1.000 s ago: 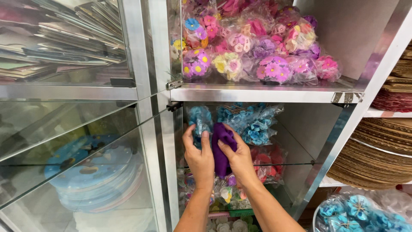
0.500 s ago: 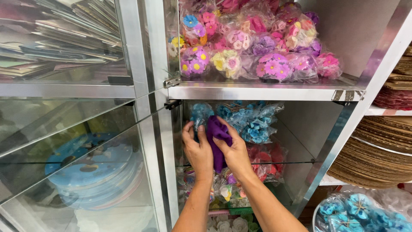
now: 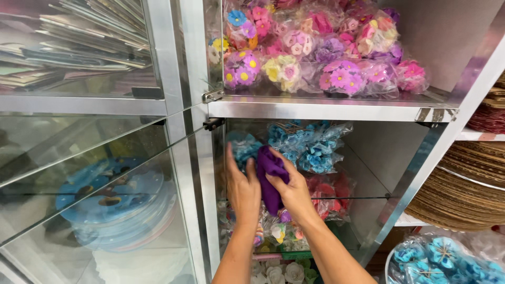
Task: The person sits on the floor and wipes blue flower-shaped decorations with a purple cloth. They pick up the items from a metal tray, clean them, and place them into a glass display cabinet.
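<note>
My right hand [image 3: 294,195] grips a bunched purple cloth [image 3: 269,173] in front of the middle glass shelf [image 3: 363,198] of an open metal cabinet. My left hand [image 3: 243,189] is raised beside the cloth, its fingers stretched up against a clear bag of blue paper flowers [image 3: 245,146] and its thumb against the cloth. More bags of blue flowers [image 3: 310,146] lie on that shelf just behind both hands. Red flower bags [image 3: 331,192] sit lower to the right.
The upper shelf holds bags of pink, purple and yellow flowers [image 3: 321,58]. The open glass door [image 3: 105,200] stands to the left, with round blue boards [image 3: 113,205] behind glass. Woven mats [image 3: 468,194] are stacked at right; a basket of blue flowers [image 3: 442,257] sits bottom right.
Both hands rose slightly, then came back down with the cloth. The left fingers have straightened upward against the blue flower bag. The camera view has tilted a little.
</note>
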